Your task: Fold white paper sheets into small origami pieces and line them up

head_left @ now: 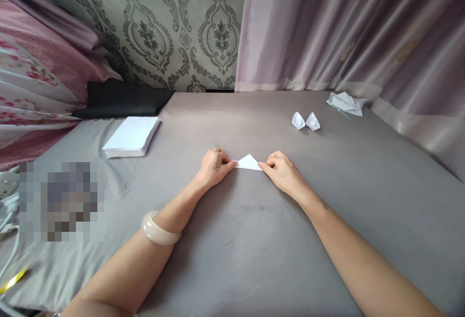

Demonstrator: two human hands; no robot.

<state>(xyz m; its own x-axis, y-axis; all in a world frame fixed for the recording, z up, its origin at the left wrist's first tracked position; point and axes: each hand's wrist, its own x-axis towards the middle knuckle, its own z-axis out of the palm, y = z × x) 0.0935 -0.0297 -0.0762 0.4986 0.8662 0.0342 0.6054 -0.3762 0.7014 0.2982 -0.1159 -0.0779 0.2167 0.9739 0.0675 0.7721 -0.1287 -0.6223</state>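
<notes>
A small white folded paper (249, 163) lies between my hands near the middle of the grey cloth surface (232, 239), its triangular peak pointing away from me. My left hand (217, 166) pinches its left corner between thumb and fingers. At the opposite corner, my right hand (281, 169) has the same kind of pinch. The paper's lower edge runs nearly straight from one thumb to the other. A pale bangle (160, 230) circles my left forearm. The fingertips beneath the paper are hidden.
A thick stack of white paper (131, 135) sits left, before a black cloth (125, 98). Two folded paper shapes (305, 122) stand at back right, with crumpled paper scraps (346, 102) beyond. Curtains (308, 26) and a patterned wall (183, 26) border the back; cables (10, 220) lie far left.
</notes>
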